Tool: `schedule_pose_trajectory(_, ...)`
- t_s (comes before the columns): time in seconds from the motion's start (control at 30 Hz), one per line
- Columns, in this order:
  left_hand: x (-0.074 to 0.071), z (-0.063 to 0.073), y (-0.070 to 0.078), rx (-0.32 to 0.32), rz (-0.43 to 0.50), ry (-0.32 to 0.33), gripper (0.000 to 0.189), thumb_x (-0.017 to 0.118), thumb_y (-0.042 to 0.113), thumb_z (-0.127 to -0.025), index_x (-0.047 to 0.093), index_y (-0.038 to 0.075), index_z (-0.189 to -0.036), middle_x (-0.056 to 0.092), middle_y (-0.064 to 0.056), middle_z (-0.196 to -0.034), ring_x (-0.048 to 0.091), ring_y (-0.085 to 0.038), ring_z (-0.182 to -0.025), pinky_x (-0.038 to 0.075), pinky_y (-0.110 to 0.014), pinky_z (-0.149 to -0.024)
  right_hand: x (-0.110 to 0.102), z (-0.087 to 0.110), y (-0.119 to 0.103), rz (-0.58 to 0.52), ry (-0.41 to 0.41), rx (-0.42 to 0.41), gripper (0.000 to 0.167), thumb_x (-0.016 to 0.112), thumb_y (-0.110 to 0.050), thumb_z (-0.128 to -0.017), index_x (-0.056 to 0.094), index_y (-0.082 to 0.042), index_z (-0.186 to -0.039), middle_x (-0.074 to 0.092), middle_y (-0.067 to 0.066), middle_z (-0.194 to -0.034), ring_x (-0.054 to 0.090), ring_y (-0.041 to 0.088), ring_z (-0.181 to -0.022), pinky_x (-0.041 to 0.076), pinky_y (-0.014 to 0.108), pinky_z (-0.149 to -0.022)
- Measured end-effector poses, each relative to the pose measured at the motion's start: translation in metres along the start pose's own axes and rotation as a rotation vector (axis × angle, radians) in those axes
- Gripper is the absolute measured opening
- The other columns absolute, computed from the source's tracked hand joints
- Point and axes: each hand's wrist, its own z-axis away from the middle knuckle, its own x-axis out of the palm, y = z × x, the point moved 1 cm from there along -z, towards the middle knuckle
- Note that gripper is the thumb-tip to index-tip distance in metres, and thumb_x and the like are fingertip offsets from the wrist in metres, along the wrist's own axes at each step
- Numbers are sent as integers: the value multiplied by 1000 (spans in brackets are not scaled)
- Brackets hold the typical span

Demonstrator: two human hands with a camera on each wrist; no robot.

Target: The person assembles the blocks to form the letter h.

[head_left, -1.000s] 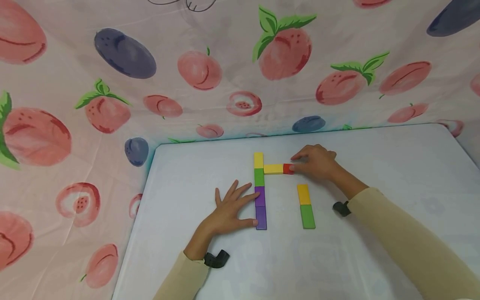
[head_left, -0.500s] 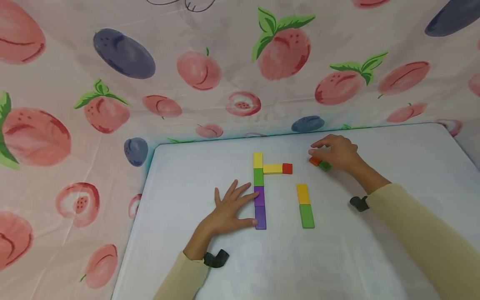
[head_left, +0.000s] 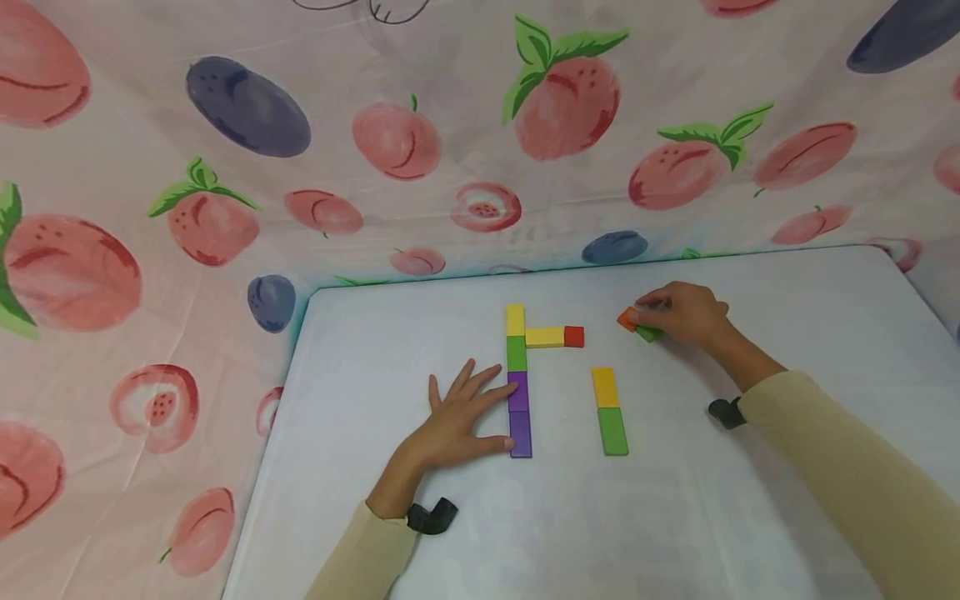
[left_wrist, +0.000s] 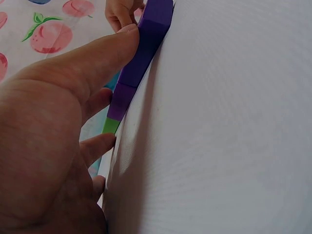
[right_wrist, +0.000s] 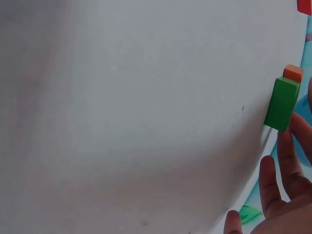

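My left hand [head_left: 450, 425] rests spread beside a column of blocks. Its thumb tip touches the lower purple block [head_left: 521, 435], its index tip the upper purple block [head_left: 520, 393]. Beyond them in the column lie a green block [head_left: 516, 353] and a yellow block [head_left: 515, 320]. At the back right, my right hand [head_left: 688, 313] has thumb and index fingertips at an orange block [head_left: 626, 318], the thumb overlapping its corner. Next to that lies a loose green block [right_wrist: 282, 104], partly hidden under the hand in the head view, its near end by the fingers in the right wrist view.
A flat yellow block [head_left: 545, 337] juts right from the column, with a red block [head_left: 573, 337] at its end. Separately, a yellow-orange block [head_left: 604, 387] and a green one [head_left: 612, 431] stand end to end. Fruit-print cloth [head_left: 420, 217] rises behind the white table [head_left: 375, 333].
My right hand has left the red block and moved right to the orange and green blocks. In the last half second the orange block has turned slightly. My left hand has stayed put.
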Motion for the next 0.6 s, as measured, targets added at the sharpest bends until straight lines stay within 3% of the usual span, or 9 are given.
schedule_pose_trajectory(0.4,1,-1,-2,8,-9,4,80,71,61,-87,37,40,-157,18,7,-172,-4,-30,-161,-17,-78,-111,5,4,-1,17,8,3,66,73,-63,-85,72,-11,-127,65,21,-126,54,39,-115,35,60,-83)
schedule_pose_trajectory(0.6,1,-2,-2,8,-8,4,80,71,61,-87,38,40,-157,19,7,-172,-3,-30,-161,-17,-79,-111,7,4,0,18,15,2,66,75,-62,-84,72,-11,-126,65,22,-125,52,42,-116,35,64,-84)
